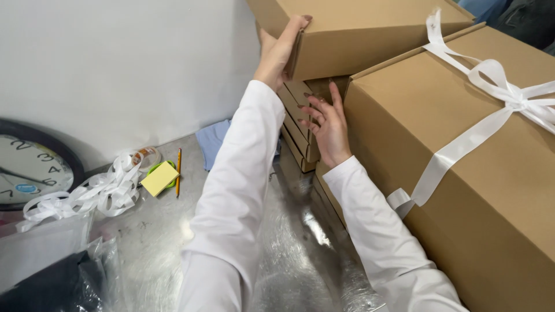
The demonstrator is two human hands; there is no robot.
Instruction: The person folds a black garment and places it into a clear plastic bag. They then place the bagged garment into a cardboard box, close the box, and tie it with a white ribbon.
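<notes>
up top, left hand [279,52] gripping upper box [370,34] corner (thumb over), right hand [326,124] spread below

Brown cardboard box [358,34], lidded, gripped at its near-left corner by left hand [276,55]. Below it, stack of flat brown boxes [298,124], just beside right hand [328,128] fingers. To the right of that hand: large brown carton [462,173], tied with white ribbon [491,98], bow on top.

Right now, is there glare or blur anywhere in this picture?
Head view: glare streaks the shiny table; the plastic bags at lower left look soft; the left hand, right hand and ribboned box are sharp, evenly lit.
</notes>
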